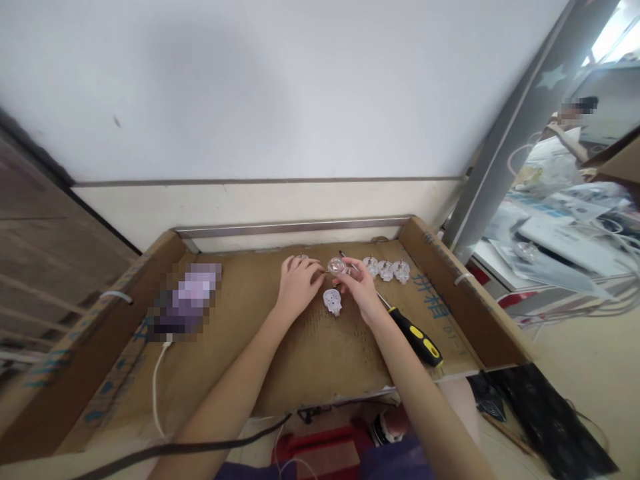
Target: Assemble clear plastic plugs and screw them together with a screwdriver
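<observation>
My right hand [357, 283] pinches a round clear plastic piece [337, 266] between thumb and fingers, just above the cardboard. Close to its left is my left hand [300, 280], palm down, with fingers curled and fingertips drawn together toward that piece. What those fingers hold, if anything, is hidden. Behind them another clear piece [302, 257] partly shows. A flat whitish plastic piece with small holes [332, 301] lies between and below the hands. Right of my right hand, several similar clear pieces [385, 269] with upright metal pins stand in a row.
A screwdriver with a black and yellow handle [417, 339] lies under my right wrist. The cardboard work surface [300, 373] has raised cardboard sides [460, 293]. A blurred-out phone-like object [187, 300] with a white cable [156, 387] lies at left. Another person [570, 127] is in the background.
</observation>
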### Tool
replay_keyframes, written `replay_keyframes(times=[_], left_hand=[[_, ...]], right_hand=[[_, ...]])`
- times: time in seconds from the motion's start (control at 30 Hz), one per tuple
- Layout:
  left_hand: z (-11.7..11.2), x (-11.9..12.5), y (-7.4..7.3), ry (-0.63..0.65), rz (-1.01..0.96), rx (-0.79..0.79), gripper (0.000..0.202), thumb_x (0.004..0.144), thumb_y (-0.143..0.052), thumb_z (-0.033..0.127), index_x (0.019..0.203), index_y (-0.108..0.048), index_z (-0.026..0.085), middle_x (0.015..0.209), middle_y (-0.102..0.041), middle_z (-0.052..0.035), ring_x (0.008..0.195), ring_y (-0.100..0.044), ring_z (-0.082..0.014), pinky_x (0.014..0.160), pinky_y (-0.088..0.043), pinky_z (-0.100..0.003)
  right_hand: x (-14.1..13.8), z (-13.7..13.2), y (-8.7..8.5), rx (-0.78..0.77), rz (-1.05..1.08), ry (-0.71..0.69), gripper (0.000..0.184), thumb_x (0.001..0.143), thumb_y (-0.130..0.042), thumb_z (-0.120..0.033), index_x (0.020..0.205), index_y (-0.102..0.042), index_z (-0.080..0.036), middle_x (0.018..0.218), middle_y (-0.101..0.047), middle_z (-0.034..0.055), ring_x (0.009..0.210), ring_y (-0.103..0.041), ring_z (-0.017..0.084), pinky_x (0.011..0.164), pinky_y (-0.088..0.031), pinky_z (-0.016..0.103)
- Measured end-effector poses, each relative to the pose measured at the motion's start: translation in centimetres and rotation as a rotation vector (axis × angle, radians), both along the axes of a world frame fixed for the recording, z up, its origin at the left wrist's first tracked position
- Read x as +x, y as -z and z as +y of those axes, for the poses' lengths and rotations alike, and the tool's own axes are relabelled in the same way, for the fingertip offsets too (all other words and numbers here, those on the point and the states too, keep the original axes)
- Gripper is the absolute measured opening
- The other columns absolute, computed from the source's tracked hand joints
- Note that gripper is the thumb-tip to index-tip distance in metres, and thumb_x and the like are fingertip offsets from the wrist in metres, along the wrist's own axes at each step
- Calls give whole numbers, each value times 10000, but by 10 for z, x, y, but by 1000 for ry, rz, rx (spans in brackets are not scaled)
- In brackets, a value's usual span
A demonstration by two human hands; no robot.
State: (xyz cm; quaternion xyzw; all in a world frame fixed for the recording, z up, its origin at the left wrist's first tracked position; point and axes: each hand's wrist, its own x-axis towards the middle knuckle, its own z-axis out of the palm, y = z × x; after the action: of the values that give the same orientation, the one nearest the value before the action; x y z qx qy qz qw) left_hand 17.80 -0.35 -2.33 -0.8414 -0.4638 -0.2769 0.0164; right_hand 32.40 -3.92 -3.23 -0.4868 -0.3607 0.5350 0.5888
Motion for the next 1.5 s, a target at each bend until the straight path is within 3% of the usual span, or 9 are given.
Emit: replay_keyframes(times=[0.17, 0.27, 0.4, 1.03, 1.23, 1.5], left_hand=[[-7, -5, -13, -89, -187, 97, 98, 853, -533, 294, 872, -617, 247, 820, -695, 35, 772, -598, -155, 984, -299, -381], [-11, 0, -14, -21, -207, 119, 94, 844, -546, 292, 857, -626, 245, 825, -698, 34, 792, -601, -154, 894, -358, -341], [-16, 8, -10, 56, -151, 86, 84, 833, -552, 266, 818, -632, 247, 821, -700, 38, 830, -603, -158, 944, -321, -360], [-13, 5, -4, 24, -180, 59, 68, 805, -566, 249, 820, -633, 246, 812, -691, 32, 830, -599, -166, 846, -362, -343], [-13, 5, -3, 44, -167, 1, 64, 814, -567, 250, 825, -630, 246, 828, -691, 29, 861, -598, -171, 845, -369, -337], [-10, 3, -3, 20, -289, -105, 243, 846, -543, 333, 1064, -580, 232, 948, -686, 2, 853, -603, -161, 851, -397, -330]], right_hand=[[0, -1, 0, 13, 10, -22, 352, 869, -511, -329, 1158, -488, -129, 1056, -542, 71, 877, -559, 123, 743, -517, 296], [-1, 0, 2, 23, 17, -31, 359, 870, -509, -329, 1169, -483, -131, 1070, -540, 75, 893, -559, 128, 759, -516, 306], [-6, 1, 7, 34, 5, -38, 346, 872, -505, -330, 1157, -491, -133, 1069, -540, 74, 893, -557, 126, 758, -516, 303], [-5, 4, 12, 78, -78, 27, 352, 867, -511, -334, 1156, -494, -134, 1121, -520, 83, 944, -546, 143, 796, -508, 329], [-8, 3, 11, 75, -45, -21, 331, 866, -515, -329, 1130, -508, -129, 1095, -532, 77, 920, -550, 134, 778, -511, 315], [3, 6, 9, 44, 134, 11, 354, 869, -512, -327, 1164, -486, -132, 1072, -537, 74, 899, -556, 130, 760, -515, 308]])
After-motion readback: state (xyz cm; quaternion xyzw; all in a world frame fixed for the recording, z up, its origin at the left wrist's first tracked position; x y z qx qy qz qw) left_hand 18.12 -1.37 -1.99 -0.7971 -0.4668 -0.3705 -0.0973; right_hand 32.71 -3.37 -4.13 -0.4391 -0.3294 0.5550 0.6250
